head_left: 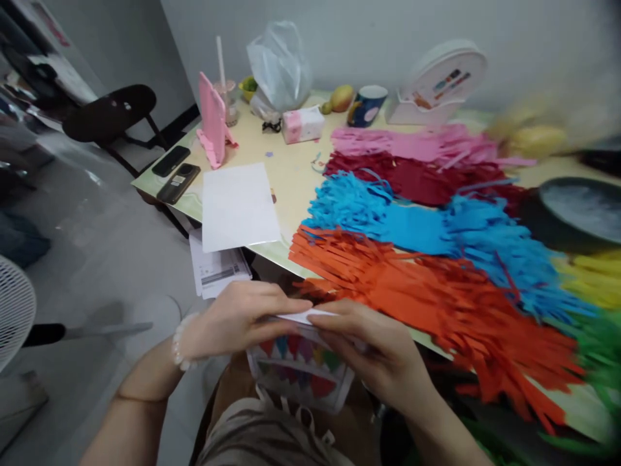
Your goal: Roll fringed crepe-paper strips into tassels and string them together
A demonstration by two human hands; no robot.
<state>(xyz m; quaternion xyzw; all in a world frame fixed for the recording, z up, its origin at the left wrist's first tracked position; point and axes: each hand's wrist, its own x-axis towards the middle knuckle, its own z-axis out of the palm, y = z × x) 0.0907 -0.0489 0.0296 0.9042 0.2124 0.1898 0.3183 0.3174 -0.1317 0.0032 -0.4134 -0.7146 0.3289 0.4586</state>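
Note:
My left hand (237, 320) and my right hand (376, 349) meet above my lap, and both pinch a small white folded piece of paper (303, 316) between fingers and thumbs. Under them, on my lap, lies a clear packet with coloured paper hearts (301, 372). A bead bracelet (178, 343) circles my left wrist. Just beyond my hands, a pile of orange paper strips (436, 298) hangs over the table's near edge.
On the pale yellow table (291, 162) lie blue (412, 223), dark red (427, 181), pink (412, 142), yellow and green fringed paper piles, a white sheet (237, 207), two phones (174, 171), a pink stand (213, 123), a mug (366, 105), fruit, a plastic bag. A black chair (111, 113) stands at left.

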